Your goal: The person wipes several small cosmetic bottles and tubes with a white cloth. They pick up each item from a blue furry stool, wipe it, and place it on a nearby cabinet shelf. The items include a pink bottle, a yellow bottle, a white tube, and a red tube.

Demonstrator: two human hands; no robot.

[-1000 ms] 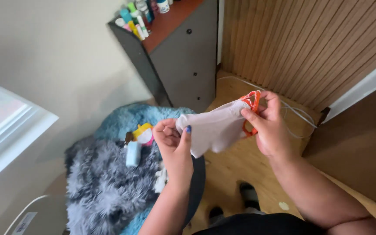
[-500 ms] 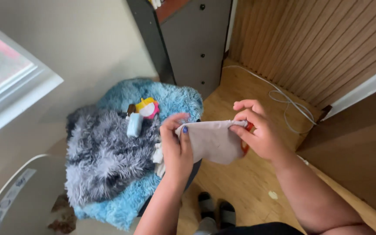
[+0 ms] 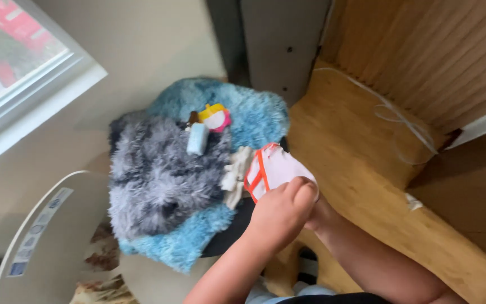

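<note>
1. Right now I grip a small pale cloth piece with orange trim (image 3: 270, 170) in both hands, just above the right edge of the fluffy blue seat cover (image 3: 243, 112).
2. My left hand (image 3: 279, 217) is closed over its lower end; my right hand (image 3: 317, 217) is mostly hidden behind the left, so I cannot tell its grip.
3. I judge I am folding or bundling it; next it needs a firm pinch so it does not spring open.
4. Beside it lies a cream sock (image 3: 236, 174), touching a grey furry throw (image 3: 158, 174).
5. Near the cover's far edge sit a pale blue little bottle (image 3: 197, 139) and a yellow-and-pink round container (image 3: 216, 117).
6. At the near left corner stands a white appliance bearing a narrow blue-printed label (image 3: 32, 239).
</note>
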